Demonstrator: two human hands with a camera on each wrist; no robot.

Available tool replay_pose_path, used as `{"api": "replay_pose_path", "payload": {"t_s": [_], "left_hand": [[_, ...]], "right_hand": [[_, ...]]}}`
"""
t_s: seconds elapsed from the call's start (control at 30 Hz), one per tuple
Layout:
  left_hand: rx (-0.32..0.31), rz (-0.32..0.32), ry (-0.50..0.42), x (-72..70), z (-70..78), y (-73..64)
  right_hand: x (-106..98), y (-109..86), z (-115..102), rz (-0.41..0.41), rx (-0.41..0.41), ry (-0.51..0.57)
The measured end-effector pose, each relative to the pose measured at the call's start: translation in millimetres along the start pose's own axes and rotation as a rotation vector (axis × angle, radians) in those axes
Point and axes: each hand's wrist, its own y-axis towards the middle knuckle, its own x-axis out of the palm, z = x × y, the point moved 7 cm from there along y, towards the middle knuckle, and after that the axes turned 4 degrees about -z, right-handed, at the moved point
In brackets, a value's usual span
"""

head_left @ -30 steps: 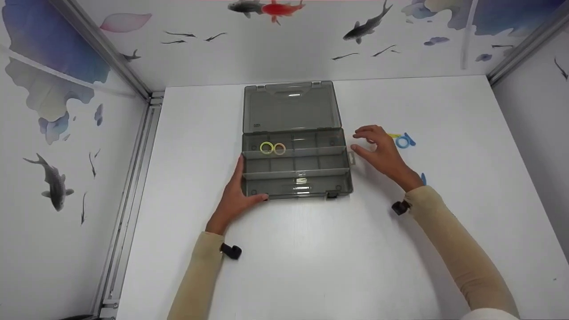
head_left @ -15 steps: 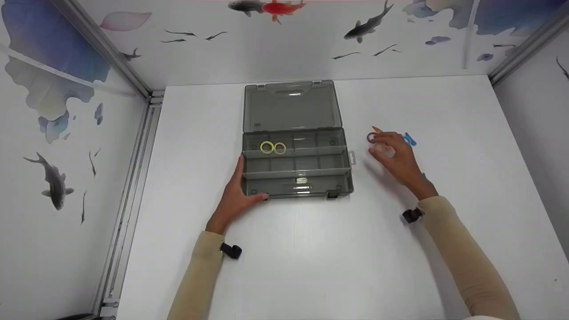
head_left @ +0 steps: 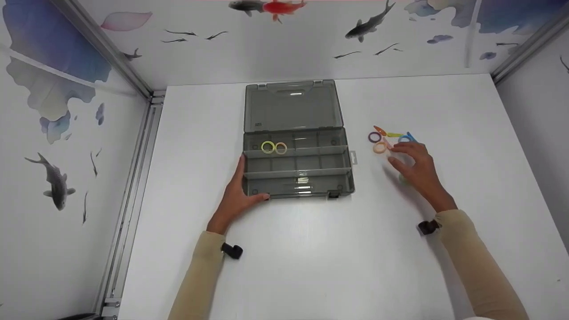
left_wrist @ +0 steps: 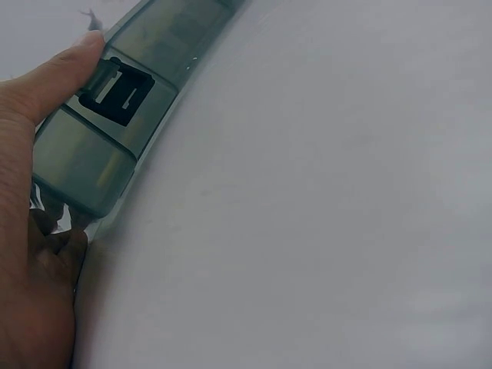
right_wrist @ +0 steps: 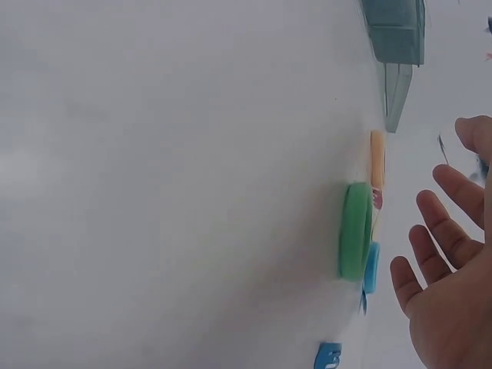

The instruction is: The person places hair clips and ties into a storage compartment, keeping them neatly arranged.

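A smoky grey storage box [head_left: 311, 165] lies with its lid [head_left: 291, 111] folded back, long compartments facing up. Inside its far compartment are a yellow ring [head_left: 262, 145] and a peach ring [head_left: 281, 154], side by side. My left hand [head_left: 234, 198] holds the box's near left corner, thumb on the front wall, fingers along the left side. To the right of the box, my right hand [head_left: 420, 169] hovers over small rings with fingers spread and nothing held. Near it are an orange ring [head_left: 374, 148], a purple ring [head_left: 374, 142] and a green ring [right_wrist: 354, 231].
Beyond the right hand lie an orange strip [head_left: 379, 130], a yellow strip [head_left: 394, 134] and a blue piece [head_left: 411, 136]. A pale latch [head_left: 354, 158] sticks out from the box's right side. Printed wall panels [head_left: 289, 49] bound the white table [head_left: 302, 258].
My right hand has moved from beside the box rightward and toward me, uncovering the purple and orange rings and coloured strips. The left hand and box have stayed put.
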Motion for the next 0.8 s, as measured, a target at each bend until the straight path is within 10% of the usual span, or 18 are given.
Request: {"api": "replay_pose_path", "payload": {"t_s": [0.8], "left_hand": [[0.005, 0.002, -0.012, -0.1, 1.3, 0.6]], "right_hand": [[-21, -47.8, 33, -0.079, 0.029, -0.081]]}}
